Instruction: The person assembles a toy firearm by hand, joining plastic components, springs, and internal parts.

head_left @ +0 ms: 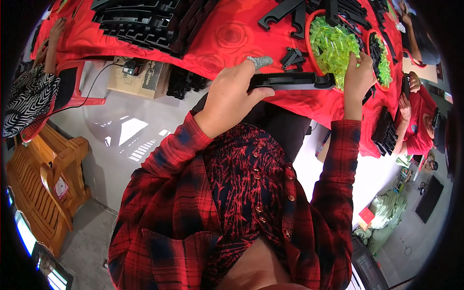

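Note:
My left hand (pixel 231 99) is closed around one end of a long black plastic part (pixel 295 80), held level just off the table's near edge. A grey wrapping (pixel 261 62) covers one of its fingertips. My right hand (pixel 360 77) reaches to the right side of an orange-rimmed basket (pixel 308 44) heaped with small clear yellow-green plastic pieces (pixel 331 43). Its thumb and fingertips are pinched together over the pieces; whether one is between them is hidden. Several small black parts (pixel 292 58) lie between the basket and the black part.
On the red cloth-covered table (pixel 227 36), long black parts (pixel 145 24) are stacked at the left. A second basket (pixel 379 58) holds black and yellow-green pieces. Other people sit at both sides, one in a red shirt (pixel 420 130). A wooden chair (pixel 43 179) stands lower left.

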`<state>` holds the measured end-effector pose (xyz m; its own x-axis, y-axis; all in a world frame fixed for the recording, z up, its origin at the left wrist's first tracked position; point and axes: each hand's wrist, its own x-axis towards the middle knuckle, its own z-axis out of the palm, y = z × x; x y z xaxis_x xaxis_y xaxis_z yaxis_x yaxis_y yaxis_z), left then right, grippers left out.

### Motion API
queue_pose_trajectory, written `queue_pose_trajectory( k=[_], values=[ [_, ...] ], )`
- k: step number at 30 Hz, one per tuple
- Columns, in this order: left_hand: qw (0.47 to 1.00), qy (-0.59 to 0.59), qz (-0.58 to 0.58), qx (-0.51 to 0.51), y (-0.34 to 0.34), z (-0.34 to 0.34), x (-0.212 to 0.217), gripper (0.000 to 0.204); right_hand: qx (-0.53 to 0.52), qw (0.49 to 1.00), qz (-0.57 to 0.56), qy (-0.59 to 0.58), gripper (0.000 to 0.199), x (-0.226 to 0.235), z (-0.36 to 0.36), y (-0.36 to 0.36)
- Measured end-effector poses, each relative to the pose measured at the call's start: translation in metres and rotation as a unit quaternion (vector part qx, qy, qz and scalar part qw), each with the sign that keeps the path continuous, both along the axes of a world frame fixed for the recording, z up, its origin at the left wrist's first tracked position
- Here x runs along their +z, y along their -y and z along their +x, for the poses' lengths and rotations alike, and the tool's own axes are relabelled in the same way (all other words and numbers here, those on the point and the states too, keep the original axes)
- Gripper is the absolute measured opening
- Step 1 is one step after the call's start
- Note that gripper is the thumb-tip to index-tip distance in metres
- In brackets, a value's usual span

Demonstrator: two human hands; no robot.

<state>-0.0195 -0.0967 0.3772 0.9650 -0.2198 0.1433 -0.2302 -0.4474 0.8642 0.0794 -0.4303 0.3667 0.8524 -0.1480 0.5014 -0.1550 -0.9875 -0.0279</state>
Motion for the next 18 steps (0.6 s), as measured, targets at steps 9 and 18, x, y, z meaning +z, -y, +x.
queue_pose_trajectory(
  k=[9, 18],
  values=[
    [0.847, -0.353, -0.385, -0.096, -0.002, 0.002, -0.004, 0.042, 0.048, 0.942, 0.329, 0.053, 0.026, 0.006, -0.021, -0.021],
    [0.664, -0.547, -0.494, -0.123, -0.004, 0.004, -0.017, 0.045, 0.095, 0.848, 0.521, 0.002, 0.021, 0.026, -0.078, -0.085]
  ],
)
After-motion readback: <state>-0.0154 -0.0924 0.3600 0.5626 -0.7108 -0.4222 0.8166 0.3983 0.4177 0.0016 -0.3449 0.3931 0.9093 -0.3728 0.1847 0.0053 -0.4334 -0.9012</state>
